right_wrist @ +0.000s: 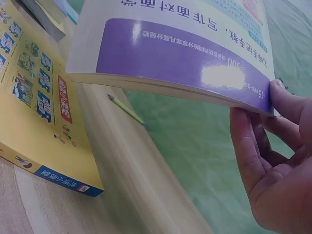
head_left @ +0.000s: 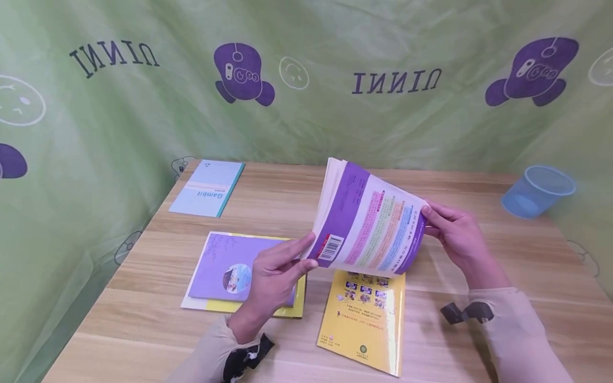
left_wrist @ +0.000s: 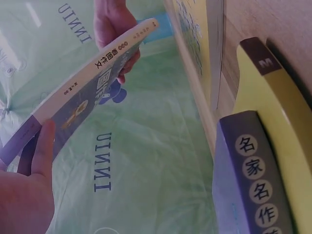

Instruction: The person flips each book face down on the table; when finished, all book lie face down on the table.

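A white-and-purple paperback book (head_left: 378, 218) is held up and tilted over the table by both hands. My left hand (head_left: 278, 276) pinches its lower left corner near the barcode. At the opposite side my right hand (head_left: 452, 234) grips the edge between thumb and fingers, as the right wrist view also shows. The spine with printed characters faces the left wrist camera. Below the raised book lies a yellow book (head_left: 359, 324), its top part covered. A purple book (head_left: 215, 276) rests on a yellow-and-white book (head_left: 298, 306), partly behind my left hand.
A pale blue notebook (head_left: 206, 189) lies at the table's back left. The blue mesh basket (head_left: 536, 191) stands at the back right. A green pencil (right_wrist: 126, 109) shows on the wooden table in the right wrist view. Green printed cloth (head_left: 311, 127) hangs behind the table.
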A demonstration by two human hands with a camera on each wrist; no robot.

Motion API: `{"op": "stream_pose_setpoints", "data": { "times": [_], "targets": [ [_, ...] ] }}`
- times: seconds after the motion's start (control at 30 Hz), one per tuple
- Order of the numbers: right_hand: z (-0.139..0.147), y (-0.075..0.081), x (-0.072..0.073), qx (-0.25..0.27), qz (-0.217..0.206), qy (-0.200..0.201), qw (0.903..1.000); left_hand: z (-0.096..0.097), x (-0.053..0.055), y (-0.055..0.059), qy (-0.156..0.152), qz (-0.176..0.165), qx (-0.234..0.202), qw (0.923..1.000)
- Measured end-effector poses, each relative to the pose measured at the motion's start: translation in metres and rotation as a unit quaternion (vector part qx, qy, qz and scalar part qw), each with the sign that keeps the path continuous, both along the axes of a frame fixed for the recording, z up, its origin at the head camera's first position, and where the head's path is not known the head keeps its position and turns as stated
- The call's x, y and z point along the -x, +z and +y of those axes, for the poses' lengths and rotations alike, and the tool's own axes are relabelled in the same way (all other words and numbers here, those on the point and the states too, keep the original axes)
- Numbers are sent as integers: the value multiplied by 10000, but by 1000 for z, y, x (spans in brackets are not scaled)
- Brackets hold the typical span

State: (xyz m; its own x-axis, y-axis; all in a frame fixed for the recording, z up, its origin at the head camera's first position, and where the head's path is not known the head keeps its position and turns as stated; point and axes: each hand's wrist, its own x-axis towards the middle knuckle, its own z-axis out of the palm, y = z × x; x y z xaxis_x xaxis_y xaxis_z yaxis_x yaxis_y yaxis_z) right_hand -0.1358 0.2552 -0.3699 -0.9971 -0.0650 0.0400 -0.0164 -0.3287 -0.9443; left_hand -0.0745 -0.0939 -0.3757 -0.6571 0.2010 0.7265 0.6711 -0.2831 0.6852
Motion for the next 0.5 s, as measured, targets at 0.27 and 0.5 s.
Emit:
{"op": "stream_pose_setpoints", "data": {
  "times": [0.27,0.5],
  "targets": [
    [5,2,-1,-140,-191,124,9996,-4,-3,0,382,-921,149,9949],
    [10,4,-3,-409,-191,406,9982,-8,-3,3,312,-1818,-48,9828]
  ]
}}
